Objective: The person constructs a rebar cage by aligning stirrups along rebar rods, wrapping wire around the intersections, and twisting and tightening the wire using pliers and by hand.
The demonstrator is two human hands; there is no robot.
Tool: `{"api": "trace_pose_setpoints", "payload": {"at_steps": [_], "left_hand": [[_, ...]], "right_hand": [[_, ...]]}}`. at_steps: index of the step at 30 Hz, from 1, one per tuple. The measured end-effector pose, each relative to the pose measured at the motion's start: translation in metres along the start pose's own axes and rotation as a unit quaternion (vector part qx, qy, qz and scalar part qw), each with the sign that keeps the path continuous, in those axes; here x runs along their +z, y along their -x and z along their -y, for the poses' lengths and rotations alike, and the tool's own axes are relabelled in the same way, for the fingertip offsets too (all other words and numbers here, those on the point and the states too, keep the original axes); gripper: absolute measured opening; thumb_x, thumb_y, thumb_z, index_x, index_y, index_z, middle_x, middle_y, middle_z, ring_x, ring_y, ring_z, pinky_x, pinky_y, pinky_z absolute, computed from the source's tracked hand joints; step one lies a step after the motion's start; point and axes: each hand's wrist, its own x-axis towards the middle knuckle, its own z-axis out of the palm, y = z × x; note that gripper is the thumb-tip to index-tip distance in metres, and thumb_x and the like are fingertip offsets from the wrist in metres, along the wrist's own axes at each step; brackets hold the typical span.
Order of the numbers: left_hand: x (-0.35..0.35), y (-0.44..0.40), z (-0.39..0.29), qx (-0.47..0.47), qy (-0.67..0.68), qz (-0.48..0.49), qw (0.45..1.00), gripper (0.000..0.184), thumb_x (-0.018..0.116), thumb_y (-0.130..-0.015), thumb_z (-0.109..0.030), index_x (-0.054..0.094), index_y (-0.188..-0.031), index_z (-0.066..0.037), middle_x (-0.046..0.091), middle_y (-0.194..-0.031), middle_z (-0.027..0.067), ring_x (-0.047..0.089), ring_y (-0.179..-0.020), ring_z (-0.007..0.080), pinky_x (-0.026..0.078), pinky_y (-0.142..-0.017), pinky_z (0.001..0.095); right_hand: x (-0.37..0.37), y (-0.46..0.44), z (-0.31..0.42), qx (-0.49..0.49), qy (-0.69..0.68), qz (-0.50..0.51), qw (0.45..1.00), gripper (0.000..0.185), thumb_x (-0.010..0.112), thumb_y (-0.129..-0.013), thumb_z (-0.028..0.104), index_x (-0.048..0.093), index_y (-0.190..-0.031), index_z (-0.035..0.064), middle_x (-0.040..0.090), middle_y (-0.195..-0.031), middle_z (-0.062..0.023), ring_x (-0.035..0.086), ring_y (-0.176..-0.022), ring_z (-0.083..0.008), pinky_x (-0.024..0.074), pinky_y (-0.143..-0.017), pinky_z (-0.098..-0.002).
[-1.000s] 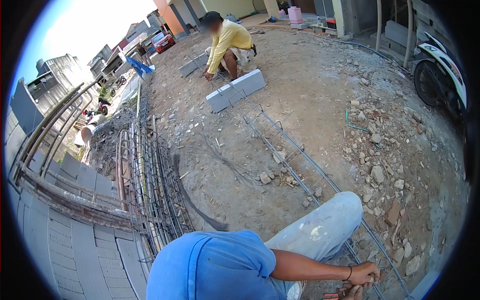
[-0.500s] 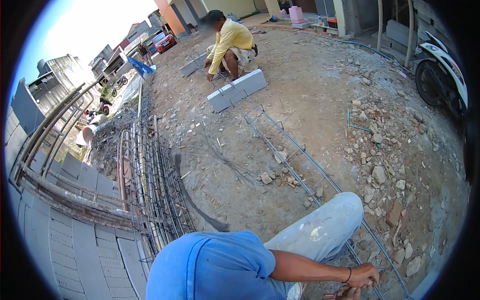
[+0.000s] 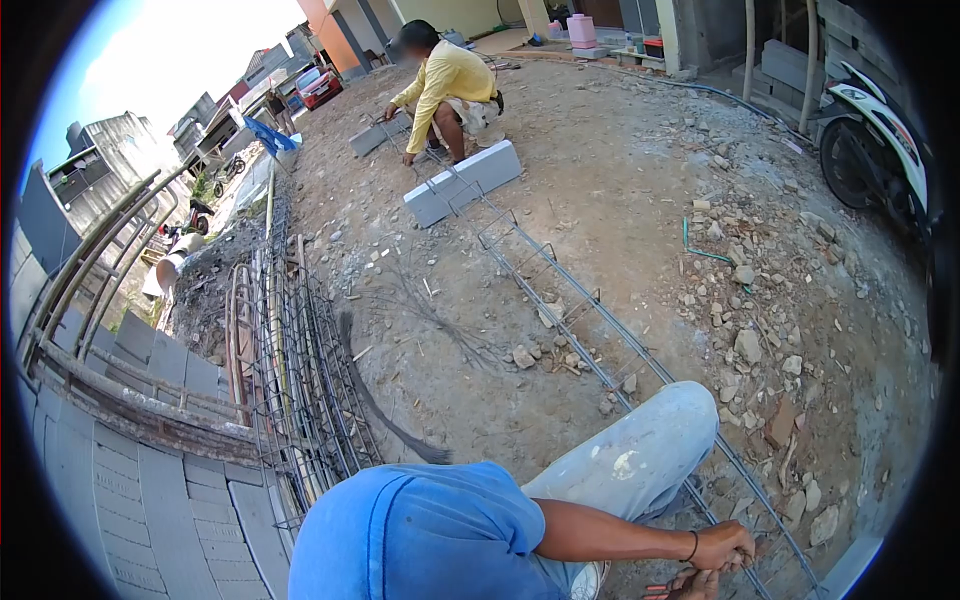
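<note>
Head view: my left hand is at the near part of a long steel frame, its fingers curled narrow beside the bars; I cannot tell whether they pinch a bar or something thinner. My right hand is just below it, fingers bent round a red-handled tool that shows only in part near the lower edge.

The steel frame runs from my hands past my bent knee, which hides a stretch of it, and away over a pale block. Its 2 upper bars carry bent cross-pieces. Beyond that block, a co-worker in a yellow shirt crouches with both hands low at the far part, near a 2nd block.

Left of the frame, a dark bundle of wires curves on the ground beside a pile of steel cages. Broken rubble lies on the right, and a white motorbike stands farther off, by the wall.
</note>
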Motion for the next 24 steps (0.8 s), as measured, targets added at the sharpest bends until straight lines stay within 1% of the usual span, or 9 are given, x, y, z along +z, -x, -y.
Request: {"api": "trace_pose_setpoints", "payload": {"at_steps": [1,2,8,11,13,16,20,22,24], "left_hand": [[0.001,-0.001,0.004,0.004,0.015,0.001,1.0,0.019,0.056,-0.081,0.009,0.071,-0.092,0.004,0.07,-0.075,0.0102,0.067,-0.064,0.0184,0.053,-0.057,0.0331],[0.003,-0.002,0.006,0.004,0.014,0.001,1.0,0.019,0.056,-0.081,0.009,0.071,-0.092,0.004,0.07,-0.075,0.0102,0.067,-0.064,0.0184,0.053,-0.057,0.0331],[0.002,-0.001,0.008,0.002,-0.016,-0.008,1.0,0.022,0.053,-0.081,0.01,0.071,-0.092,0.004,0.07,-0.074,0.0111,0.067,-0.063,0.0181,0.053,-0.057,0.0332],[0.004,-0.002,0.013,-0.019,0.019,-0.015,1.0,0.023,0.053,-0.08,0.01,0.071,-0.092,0.004,0.07,-0.074,0.0116,0.067,-0.062,0.0189,0.053,-0.056,0.0334],[0.004,-0.003,0.016,0.006,0.004,-0.018,1.0,0.022,0.053,-0.08,0.009,0.071,-0.092,0.004,0.07,-0.074,0.0117,0.067,-0.062,0.0194,0.053,-0.056,0.0334],[0.001,0.0,0.007,0.008,-0.038,-0.021,0.999,0.021,0.055,-0.079,0.008,0.071,-0.092,0.004,0.07,-0.073,0.0114,0.067,-0.062,0.0194,0.053,-0.056,0.0334],[0.002,0.001,0.001,-0.016,-0.032,-0.027,0.999,0.02,0.056,-0.078,0.007,0.071,-0.091,0.004,0.07,-0.073,0.0118,0.067,-0.062,0.0202,0.052,-0.056,0.0341],[0.003,0.0,0.005,-0.023,0.008,-0.034,0.999,0.019,0.057,-0.078,0.007,0.071,-0.09,0.004,0.07,-0.072,0.0127,0.067,-0.061,0.0211,0.052,-0.055,0.0345],[0.002,0.001,0.006,-0.01,-0.002,-0.033,0.999,0.019,0.056,-0.077,0.007,0.07,-0.09,0.004,0.069,-0.072,0.0131,0.067,-0.061,0.0214,0.051,-0.055,0.0349]], "right_hand": [[0.004,0.001,0.016,0.2,-0.176,-0.066,0.962,0.027,0.059,-0.102,0.022,0.056,-0.12,0.0027,0.061,-0.094,-0.0104,0.057,-0.076,-0.0212,0.0519,-0.068,-0.0331],[0.008,0.001,0.021,0.252,-0.195,-0.092,0.943,0.028,0.059,-0.102,0.023,0.056,-0.121,0.0027,0.062,-0.094,-0.0108,0.058,-0.077,-0.0218,0.0519,-0.069,-0.0343],[0.006,-0.001,0.01,0.26,-0.146,-0.095,0.95,0.037,0.06,-0.098,0.029,0.057,-0.124,0.0028,0.065,-0.095,-0.0129,0.061,-0.08,-0.0254,0.052,-0.073,-0.042],[0.005,-0.002,0.008,0.265,-0.135,-0.098,0.95,0.041,0.06,-0.096,0.032,0.058,-0.125,0.0029,0.067,-0.095,-0.0139,0.062,-0.082,-0.0272,0.052,-0.075,-0.0459],[0.005,-0.003,0.005,0.267,-0.126,-0.1,0.95,0.044,0.06,-0.095,0.034,0.058,-0.126,0.0029,0.068,-0.095,-0.0146,0.063,-0.083,-0.0284,0.0521,-0.077,-0.0485],[0.002,-0.002,0.0,0.271,-0.111,-0.102,0.951,0.048,0.06,-0.093,0.037,0.058,-0.127,0.0029,0.07,-0.095,-0.0156,0.065,-0.085,-0.0302,0.0521,-0.079,-0.0523],[0.002,-0.002,0.003,0.276,-0.126,-0.101,0.948,0.043,0.06,-0.095,0.033,0.057,-0.127,0.0036,0.068,-0.094,-0.0145,0.063,-0.082,-0.0286,0.0525,-0.076,-0.0483],[0.003,-0.003,0.003,0.277,-0.131,-0.097,0.947,0.041,0.06,-0.096,0.031,0.057,-0.126,0.0039,0.067,-0.094,-0.014,0.062,-0.081,-0.0277,0.0527,-0.074,-0.0463],[0.003,-0.003,0.002,0.279,-0.136,-0.097,0.946,0.038,0.06,-0.096,0.029,0.057,-0.126,0.0043,0.066,-0.093,-0.0134,0.062,-0.079,-0.0269,0.0529,-0.073,-0.0443]]}}
